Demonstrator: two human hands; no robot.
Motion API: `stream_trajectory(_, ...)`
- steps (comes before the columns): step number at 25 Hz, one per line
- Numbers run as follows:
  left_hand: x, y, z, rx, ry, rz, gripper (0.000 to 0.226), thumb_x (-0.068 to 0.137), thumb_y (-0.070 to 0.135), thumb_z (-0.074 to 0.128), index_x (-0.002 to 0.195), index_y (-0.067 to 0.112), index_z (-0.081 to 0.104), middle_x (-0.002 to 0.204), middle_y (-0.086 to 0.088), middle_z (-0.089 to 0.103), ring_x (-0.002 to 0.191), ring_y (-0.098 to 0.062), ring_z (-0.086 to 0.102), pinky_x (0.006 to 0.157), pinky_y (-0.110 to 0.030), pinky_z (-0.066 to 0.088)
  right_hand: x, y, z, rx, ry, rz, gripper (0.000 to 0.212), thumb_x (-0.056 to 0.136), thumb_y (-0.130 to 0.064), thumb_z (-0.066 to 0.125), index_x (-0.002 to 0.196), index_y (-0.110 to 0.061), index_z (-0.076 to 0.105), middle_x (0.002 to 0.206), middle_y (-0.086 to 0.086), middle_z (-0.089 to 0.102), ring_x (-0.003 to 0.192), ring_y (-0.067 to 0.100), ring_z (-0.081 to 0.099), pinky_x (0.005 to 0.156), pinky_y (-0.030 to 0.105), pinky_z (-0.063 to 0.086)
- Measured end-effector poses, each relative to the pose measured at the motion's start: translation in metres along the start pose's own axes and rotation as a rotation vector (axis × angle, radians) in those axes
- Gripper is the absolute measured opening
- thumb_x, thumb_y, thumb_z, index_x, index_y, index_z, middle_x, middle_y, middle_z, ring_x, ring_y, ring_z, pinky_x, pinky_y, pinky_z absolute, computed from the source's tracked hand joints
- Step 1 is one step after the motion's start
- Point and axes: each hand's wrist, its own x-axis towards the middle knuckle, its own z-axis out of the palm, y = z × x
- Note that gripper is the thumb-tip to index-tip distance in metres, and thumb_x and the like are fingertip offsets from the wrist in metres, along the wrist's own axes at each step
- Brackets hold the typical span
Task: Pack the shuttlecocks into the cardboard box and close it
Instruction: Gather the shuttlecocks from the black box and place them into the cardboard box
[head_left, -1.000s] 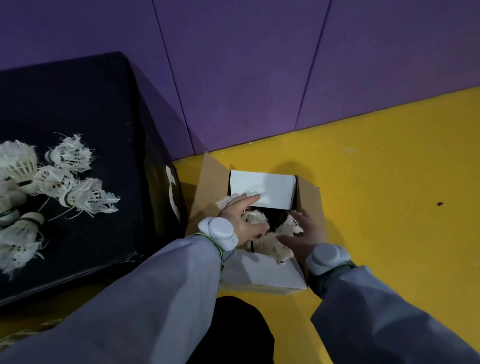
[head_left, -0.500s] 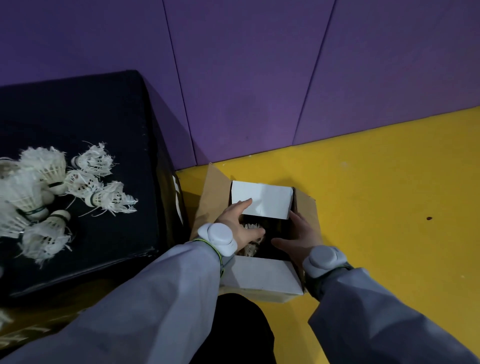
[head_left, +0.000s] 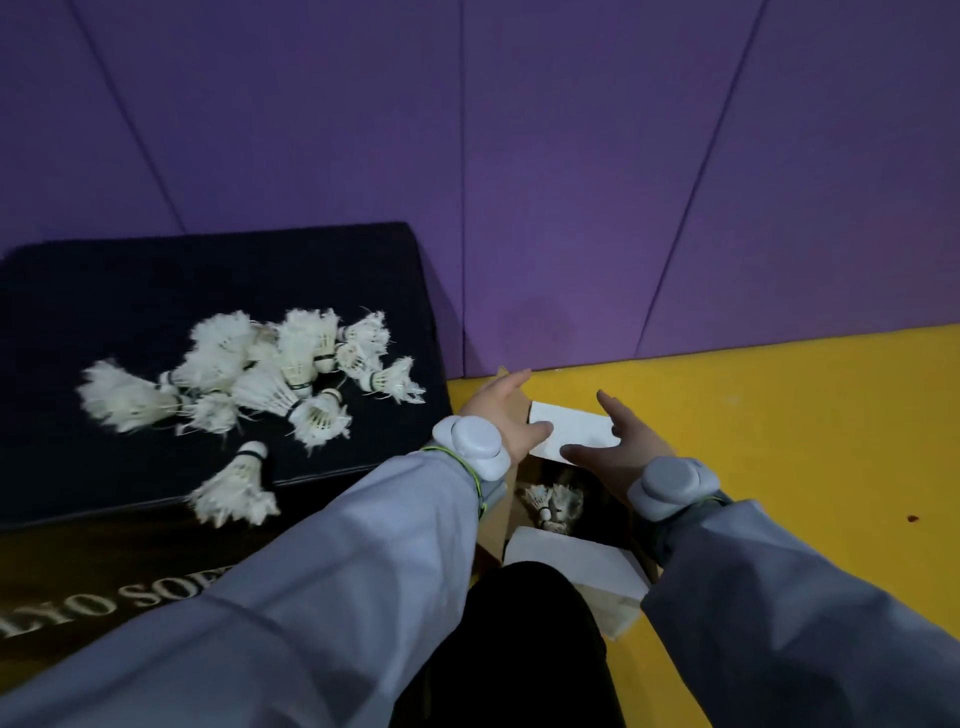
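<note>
The cardboard box (head_left: 576, 558) stands open on the yellow floor, its white far flap (head_left: 576, 431) and near flap upright or folded out. Inside it lie shuttlecocks (head_left: 553, 501) in shadow. My left hand (head_left: 501, 415) hovers above the box's left side, fingers spread, holding nothing. My right hand (head_left: 615, 447) is over the box's right side, palm down, also empty. A pile of several white feather shuttlecocks (head_left: 280, 371) lies on the black padded block (head_left: 104, 296) to the left, one loose shuttlecock (head_left: 236, 486) near its front edge.
A purple padded wall (head_left: 519, 182) rises right behind the box and the block. Yellow floor (head_left: 805, 441) stretches to the right with a small dark spot (head_left: 910, 517). My dark-clothed knee (head_left: 524, 623) is in front of the box.
Both hands have lifted out of the box and opened above it. My view has swung up and left, so the pile on the black block now sits nearer the middle.
</note>
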Motion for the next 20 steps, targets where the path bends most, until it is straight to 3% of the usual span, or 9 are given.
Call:
stream_trajectory(5,-0.050,-0.021,-0.075,0.039,0.180,0.039,0.070,0.078,0.026,0.070,0.142,0.029,0.040,0.150,0.002,0.038,0.134,-0.018,0.043,0.108,-0.026,0.035,-0.032,-0.059,0.048,0.059,-0.003,-0.129,0.088,0.077,-0.024,0.076,0.149,-0.025,0.025,0.158,0.000,0.025,0.144,0.020,0.027,0.114,0.039,0.033)
stream_trajectory(10,-0.092,-0.067,-0.145,0.200,0.298,-0.075,0.076,0.073,0.042,0.073,0.141,0.036,0.038,0.153,0.005,0.034,0.141,-0.021,0.029,0.115,-0.032,0.026,-0.052,-0.100,0.096,0.015,-0.017,-0.209,0.096,0.069,-0.032,0.080,0.148,-0.028,0.026,0.157,0.003,0.027,0.147,0.024,0.021,0.117,0.044,0.029)
stream_trajectory(12,-0.107,-0.088,-0.165,0.253,0.279,-0.163,0.084,0.069,0.050,0.074,0.142,0.043,0.032,0.156,0.008,0.025,0.145,-0.024,0.016,0.116,-0.036,0.022,-0.057,-0.111,0.109,0.013,-0.051,-0.203,0.097,0.069,-0.032,0.080,0.148,-0.031,0.025,0.158,0.004,0.024,0.148,0.025,0.018,0.119,0.044,0.025)
stream_trajectory(15,-0.126,-0.118,-0.187,0.309,0.187,-0.288,0.102,0.061,0.052,0.079,0.143,0.049,0.019,0.159,0.014,0.009,0.147,-0.028,0.004,0.116,-0.042,0.023,-0.063,-0.127,0.131,0.004,-0.112,-0.217,0.092,0.075,-0.024,0.077,0.149,-0.028,0.023,0.160,0.007,0.014,0.148,0.022,0.014,0.119,0.035,0.018)
stream_trajectory(20,-0.126,-0.148,-0.205,0.373,0.128,-0.317,0.108,0.065,0.030,0.083,0.146,0.046,0.013,0.160,0.012,0.001,0.143,-0.031,0.013,0.113,-0.039,0.031,-0.053,-0.145,0.151,-0.121,-0.069,-0.216,0.085,0.079,-0.035,0.072,0.148,-0.036,0.023,0.160,0.001,0.018,0.148,0.023,0.009,0.118,0.034,0.016)
